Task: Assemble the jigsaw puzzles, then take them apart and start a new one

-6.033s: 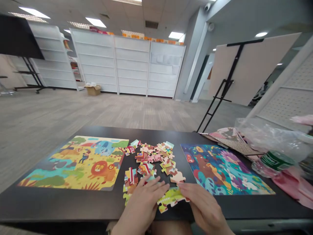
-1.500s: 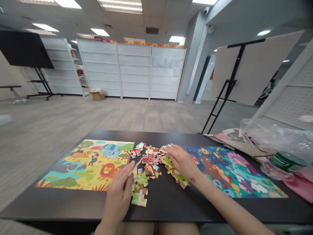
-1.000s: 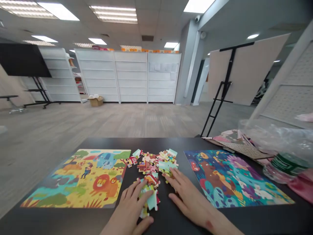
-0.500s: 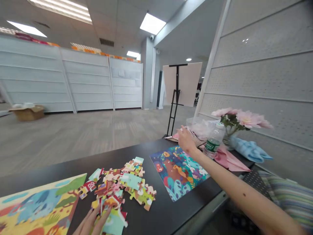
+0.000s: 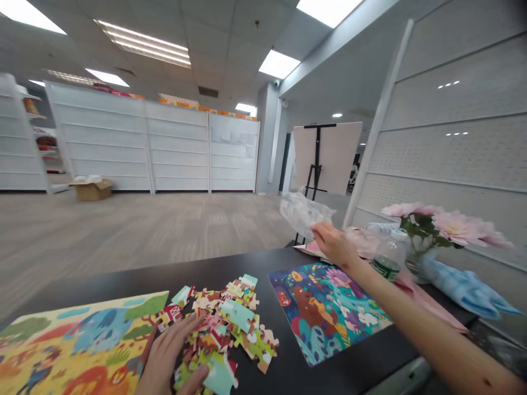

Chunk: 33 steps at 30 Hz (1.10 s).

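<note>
My left hand (image 5: pixel 168 351) rests on the near edge of a heap of loose jigsaw pieces (image 5: pixel 222 323), fingers spread and touching them. A large mint-green piece lies by its thumb. My right hand (image 5: pixel 334 244) is stretched to the far right of the black table (image 5: pixel 230 264). It lifts a crumpled transparent plastic bag (image 5: pixel 303 214) above the table. A jungle-animal jigsaw picture (image 5: pixel 82 345) lies left of the heap, cut off by the frame. A bear picture puzzle (image 5: pixel 325 312) lies right of it.
A plastic water bottle (image 5: pixel 387 258), pink flowers in a glass vase (image 5: pixel 432 219), a pink cloth (image 5: pixel 428 299) and a blue cloth (image 5: pixel 463 288) stand at the table's right end. A perforated white wall panel (image 5: pixel 448 131) rises beyond them.
The view has swung further right since the earlier frames. My right hand has gone from the pieces to the far table end and raised the plastic bag. My left hand stays at the heap.
</note>
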Each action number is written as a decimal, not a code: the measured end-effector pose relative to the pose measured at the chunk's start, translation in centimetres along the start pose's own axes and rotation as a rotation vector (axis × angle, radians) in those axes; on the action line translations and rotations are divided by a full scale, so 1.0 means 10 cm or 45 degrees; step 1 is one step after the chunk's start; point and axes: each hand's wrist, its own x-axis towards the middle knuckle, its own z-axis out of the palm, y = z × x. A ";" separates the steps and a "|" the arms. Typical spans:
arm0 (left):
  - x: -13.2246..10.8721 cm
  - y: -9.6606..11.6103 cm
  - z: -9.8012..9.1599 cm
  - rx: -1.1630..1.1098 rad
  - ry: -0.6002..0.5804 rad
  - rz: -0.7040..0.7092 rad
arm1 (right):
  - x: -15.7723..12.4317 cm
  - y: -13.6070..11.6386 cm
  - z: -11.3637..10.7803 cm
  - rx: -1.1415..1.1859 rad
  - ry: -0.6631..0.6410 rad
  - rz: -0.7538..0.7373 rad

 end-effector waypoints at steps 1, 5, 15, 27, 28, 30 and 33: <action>0.12 0.14 -0.03 -0.176 0.021 -0.097 | -0.09 -0.24 0.08 0.057 -0.006 -0.131; 0.72 0.57 -0.04 -0.941 0.130 -0.303 | -0.45 -1.11 0.44 0.364 0.221 -0.790; 1.38 0.20 -0.20 -0.889 0.426 -0.386 | -0.64 -1.68 1.00 0.984 0.288 -0.562; 0.94 0.65 0.04 -0.201 0.143 0.293 | -0.79 -2.17 0.74 1.410 -0.191 -0.391; 0.95 0.66 0.02 -0.145 0.125 0.335 | -0.78 -2.15 0.75 1.411 -0.160 -0.290; 0.99 0.62 -0.06 -0.087 0.194 0.292 | -0.73 -2.04 0.79 1.463 -0.086 0.014; 1.09 0.48 -0.27 0.022 0.408 0.044 | -0.59 -1.81 0.80 1.651 -0.150 0.216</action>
